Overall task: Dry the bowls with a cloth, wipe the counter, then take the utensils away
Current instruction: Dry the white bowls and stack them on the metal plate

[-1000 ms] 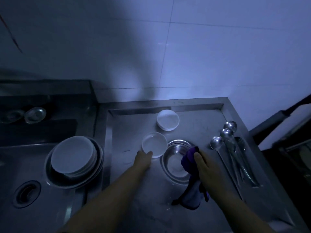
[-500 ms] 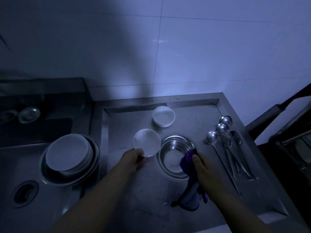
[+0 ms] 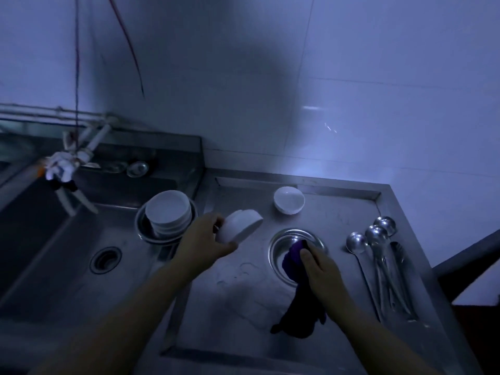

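Two bare forearms, entering from the bottom edge. No sleeves over either forearm as far as the edge. Left hand and right hand both bare, ungloved. No rings, watch or bands discernible on fingers or wrists in the dim bluish light. Fine detail such as nails too dark to make out.

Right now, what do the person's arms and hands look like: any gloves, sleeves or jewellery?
Both forearms are bare as far as the view shows; no sleeves reach them. The left hand and right hand wear no gloves. No watch, ring or bracelet shows, though the light is dim.
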